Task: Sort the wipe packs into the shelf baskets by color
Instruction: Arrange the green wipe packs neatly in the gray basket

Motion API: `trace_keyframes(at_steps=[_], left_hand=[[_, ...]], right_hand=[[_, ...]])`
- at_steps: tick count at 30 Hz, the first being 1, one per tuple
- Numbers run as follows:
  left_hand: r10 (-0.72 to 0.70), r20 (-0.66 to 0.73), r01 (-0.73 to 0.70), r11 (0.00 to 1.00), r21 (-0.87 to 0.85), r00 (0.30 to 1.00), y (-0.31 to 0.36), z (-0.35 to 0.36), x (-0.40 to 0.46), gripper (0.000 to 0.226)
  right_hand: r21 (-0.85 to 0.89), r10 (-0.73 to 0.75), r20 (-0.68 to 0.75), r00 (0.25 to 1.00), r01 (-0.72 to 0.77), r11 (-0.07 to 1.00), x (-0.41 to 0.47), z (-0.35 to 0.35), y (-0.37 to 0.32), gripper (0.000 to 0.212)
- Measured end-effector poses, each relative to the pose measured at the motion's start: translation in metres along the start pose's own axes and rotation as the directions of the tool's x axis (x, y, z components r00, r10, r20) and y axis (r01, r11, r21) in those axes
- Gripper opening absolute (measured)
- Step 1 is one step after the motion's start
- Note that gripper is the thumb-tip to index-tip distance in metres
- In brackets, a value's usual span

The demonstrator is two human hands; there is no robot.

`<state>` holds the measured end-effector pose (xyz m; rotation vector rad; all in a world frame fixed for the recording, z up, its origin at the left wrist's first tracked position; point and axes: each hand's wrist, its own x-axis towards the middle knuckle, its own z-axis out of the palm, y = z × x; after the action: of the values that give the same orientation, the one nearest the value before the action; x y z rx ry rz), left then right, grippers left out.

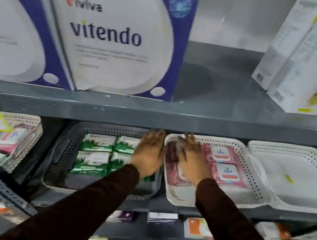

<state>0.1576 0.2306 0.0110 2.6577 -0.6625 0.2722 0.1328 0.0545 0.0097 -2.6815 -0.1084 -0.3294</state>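
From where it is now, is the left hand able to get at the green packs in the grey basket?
Probably yes. The left hand already hovers over the right side of the grey basket, the green packs lie uncovered, and nothing sits between. Only the shelf edge overhead limits lifting room.

Access to the baskets is limited from above: the grey metal shelf edge (pixel 154 117) overhangs their rear halves, and my fingertips reach just under it. The dark grey perforated basket (pixel 59 147) is filled across its rear by green wipe packs (pixel 95 151); its front floor is bare. The white perforated basket (pixel 248 168) beside it holds pink wipe packs (pixel 225 169) over most of its floor, my right hand (pixel 190 162) lying on them. My left hand (pixel 149 155) covers the rims where the two baskets meet. The white basket at far right (pixel 307 179) stands open and unobstructed.
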Motion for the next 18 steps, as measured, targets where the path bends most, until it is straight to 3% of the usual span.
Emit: trace_keyframes(at_steps=[3,6,11,18], left_hand=[[-0.009,0.094,0.014,0.998,-0.061,0.995,0.063,0.026,0.022,0.061],[-0.097,0.192,0.095,0.995,0.016,0.977,0.094,0.059,0.033,0.059],[-0.191,0.28,0.173,0.981,0.089,0.941,0.103,0.093,0.045,0.062],[-0.179,0.274,0.131,0.974,0.186,0.945,0.103,0.105,0.046,0.064]], right_hand=[[-0.11,0.172,0.015,0.985,-0.169,0.979,-0.008,-0.029,0.086,0.056],[-0.212,0.288,0.059,0.956,-0.27,0.939,-0.011,-0.045,0.149,0.052],[-0.245,0.132,0.242,0.961,-0.071,0.967,0.001,-0.037,0.172,0.058],[-0.304,0.099,0.253,0.962,-0.018,0.953,0.004,-0.02,0.17,0.063]])
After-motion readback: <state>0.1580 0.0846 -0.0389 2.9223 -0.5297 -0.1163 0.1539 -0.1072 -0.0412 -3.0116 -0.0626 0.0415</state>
